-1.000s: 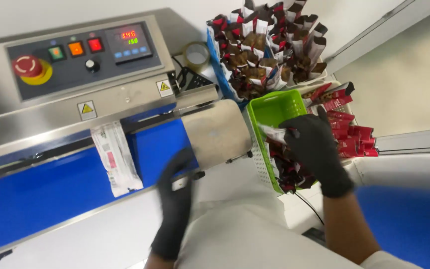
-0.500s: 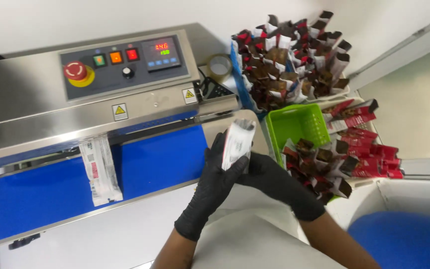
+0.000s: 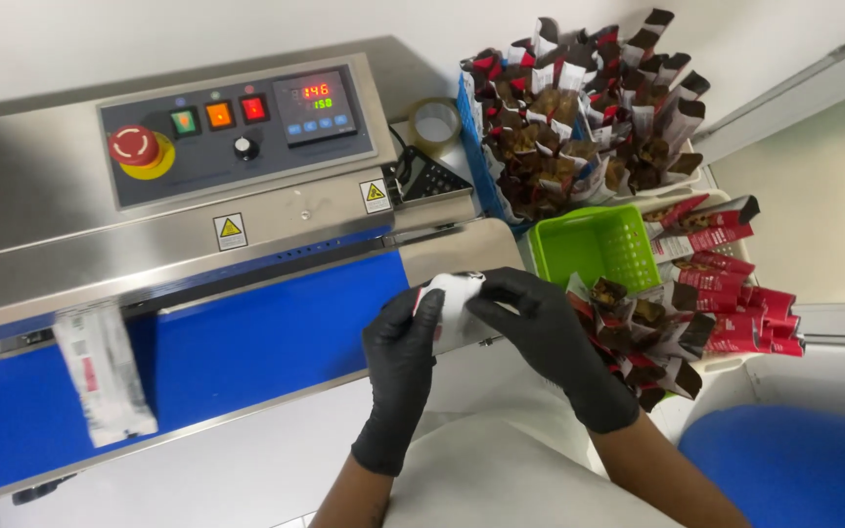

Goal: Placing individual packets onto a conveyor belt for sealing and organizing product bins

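My left hand [image 3: 401, 357], in a black glove, is pinched on the left edge of a small white pouch [image 3: 454, 305], thumb and fingers pressed together on it. My right hand [image 3: 545, 332], gloved the same, is closed on the pouch's top and right side, so the pouch sits between both hands, held just in front of the pale roller end [image 3: 457, 256] of the machine's belt.

Just right of my right hand lies a heap of open red and dark pouches [image 3: 682, 328], some showing brown contents, spilling beside and below a bright green basket [image 3: 594, 244]. Behind the basket, a blue crate [image 3: 476, 147] holds many more open pouches standing upright. A roll of clear tape [image 3: 435, 122] lies near the crate's left side.

To the left runs the blue conveyor belt [image 3: 246, 342], and well away from my hands another white pouch [image 3: 105, 372] lies flat on it, blurred. Above the belt is the steel control panel [image 3: 237, 127] with a red mushroom button [image 3: 134, 147], coloured square buttons and a lit display.
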